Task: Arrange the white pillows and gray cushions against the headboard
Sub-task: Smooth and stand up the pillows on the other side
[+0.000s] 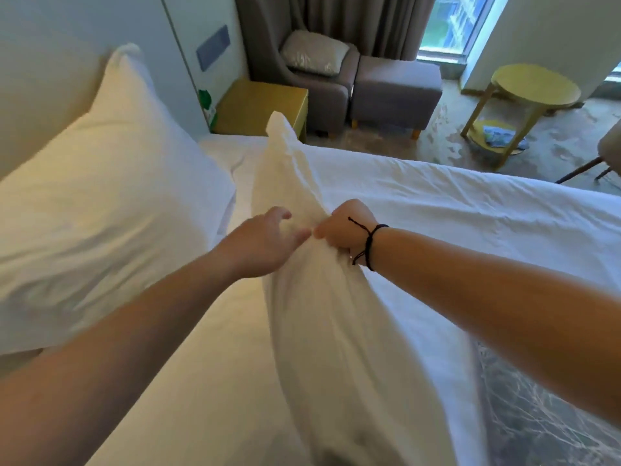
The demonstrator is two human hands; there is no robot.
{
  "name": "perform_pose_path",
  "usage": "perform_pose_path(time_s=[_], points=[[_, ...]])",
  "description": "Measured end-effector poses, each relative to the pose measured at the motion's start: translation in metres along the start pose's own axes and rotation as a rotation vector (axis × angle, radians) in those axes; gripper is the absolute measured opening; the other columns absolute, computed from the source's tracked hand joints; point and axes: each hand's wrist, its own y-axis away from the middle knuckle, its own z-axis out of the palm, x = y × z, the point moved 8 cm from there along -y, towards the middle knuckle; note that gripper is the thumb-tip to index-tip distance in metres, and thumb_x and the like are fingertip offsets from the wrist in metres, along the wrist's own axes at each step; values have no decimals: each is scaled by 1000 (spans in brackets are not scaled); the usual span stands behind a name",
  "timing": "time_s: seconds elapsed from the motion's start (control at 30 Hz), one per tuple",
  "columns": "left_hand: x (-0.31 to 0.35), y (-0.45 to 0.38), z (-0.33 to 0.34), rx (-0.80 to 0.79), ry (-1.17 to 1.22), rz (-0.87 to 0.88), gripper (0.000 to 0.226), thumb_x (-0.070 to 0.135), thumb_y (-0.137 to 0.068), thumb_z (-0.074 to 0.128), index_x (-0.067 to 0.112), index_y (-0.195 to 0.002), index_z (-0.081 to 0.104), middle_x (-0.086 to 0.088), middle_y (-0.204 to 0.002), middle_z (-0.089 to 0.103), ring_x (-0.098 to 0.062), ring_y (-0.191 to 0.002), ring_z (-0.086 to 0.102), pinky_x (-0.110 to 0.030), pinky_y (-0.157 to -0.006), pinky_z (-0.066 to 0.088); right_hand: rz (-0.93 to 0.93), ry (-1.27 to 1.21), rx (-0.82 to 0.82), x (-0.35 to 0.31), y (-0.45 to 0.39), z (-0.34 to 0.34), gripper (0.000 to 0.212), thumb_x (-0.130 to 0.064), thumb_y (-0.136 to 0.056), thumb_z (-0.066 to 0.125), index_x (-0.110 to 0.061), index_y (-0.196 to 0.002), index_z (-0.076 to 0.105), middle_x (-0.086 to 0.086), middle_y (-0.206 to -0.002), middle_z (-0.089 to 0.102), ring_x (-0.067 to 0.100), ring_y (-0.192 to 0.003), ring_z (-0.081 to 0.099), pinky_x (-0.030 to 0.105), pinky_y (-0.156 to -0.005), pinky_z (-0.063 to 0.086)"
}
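Note:
A white pillow leans against the headboard on the left. A second white pillow stands on edge in the middle of the bed, running from the near foreground toward the far side. My right hand, with a black cord at the wrist, grips the top edge of this pillow. My left hand reaches to the same edge with fingers spread, touching the fabric beside the right hand. A gray cushion lies on the armchair at the back.
White bed sheet spreads to the right. Beyond the bed stand a yellow bedside table, a gray armchair with a footstool, and a round yellow side table. A patterned gray cushion lies at the lower right.

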Motion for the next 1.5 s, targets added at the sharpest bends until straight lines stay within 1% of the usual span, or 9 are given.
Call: perform_pose_path(time_s=[0.17,0.3,0.4,0.57,0.83,1.0,1.13,1.33,1.5], points=[[-74,70,38,-138,156,-216,74,86,-71,41,31,-120,53,16,-121,53,-11,-103,51,-22,-73,37,119,-55,-139,18,4,101,14,-13,-87,59,-15,-76,50,10,-96,50,22,-90,49,40,-90,52],[-133,131,84,-248,84,-343,113,84,-61,56,23,-151,26,4,-153,34,-17,-136,38,-31,-99,38,171,-91,-159,58,37,190,17,-16,-86,56,-12,-102,53,9,-99,57,25,-85,56,31,-69,47],[-177,166,89,-42,36,-460,83,72,-71,62,30,-138,36,3,-136,48,-20,-121,51,-38,-93,46,90,-33,-166,51,61,225,60,-48,-82,61,-13,-130,51,8,-119,63,27,-103,61,33,-75,48],[-211,182,66,229,160,-528,35,50,-90,57,19,-75,49,4,-76,57,-18,-73,54,-32,-58,37,-407,353,-113,5,78,220,55,-71,-82,46,-33,-123,47,-1,-123,50,22,-110,52,41,-93,46],[-220,210,72,371,198,-686,30,49,-95,47,23,-82,37,-1,-84,60,-32,-84,58,-39,-70,45,-876,948,-295,25,92,231,92,-91,-70,31,-44,-148,17,-8,-162,12,24,-149,-5,52,-118,-7],[-200,234,98,259,165,-670,100,91,-65,41,33,-142,14,-2,-142,46,-29,-121,53,-42,-82,44,-957,1088,-325,20,87,231,100,-92,-68,36,-37,-151,20,-9,-160,23,20,-150,-3,57,-115,-13],[-202,247,119,15,-146,-701,131,92,-49,55,26,-152,6,-5,-146,41,-27,-127,47,-43,-91,48,-1037,1238,-431,15,81,237,103,-80,-67,59,-36,-151,19,-9,-159,25,21,-150,0,62,-114,-11],[-217,248,115,96,-162,-685,57,75,-74,59,25,-99,46,8,-91,58,-15,-79,57,-32,-68,46,-1107,1392,-274,-5,71,233,59,-16,-89,56,-40,-140,37,-7,-141,47,19,-134,36,53,-115,15],[-221,247,123,150,-162,-539,35,62,-92,43,28,-86,38,10,-81,54,-16,-78,59,-30,-64,39,-996,1489,-161,-13,66,239,20,-15,-86,53,-24,-98,65,-5,-97,65,22,-100,57,45,-108,24]])
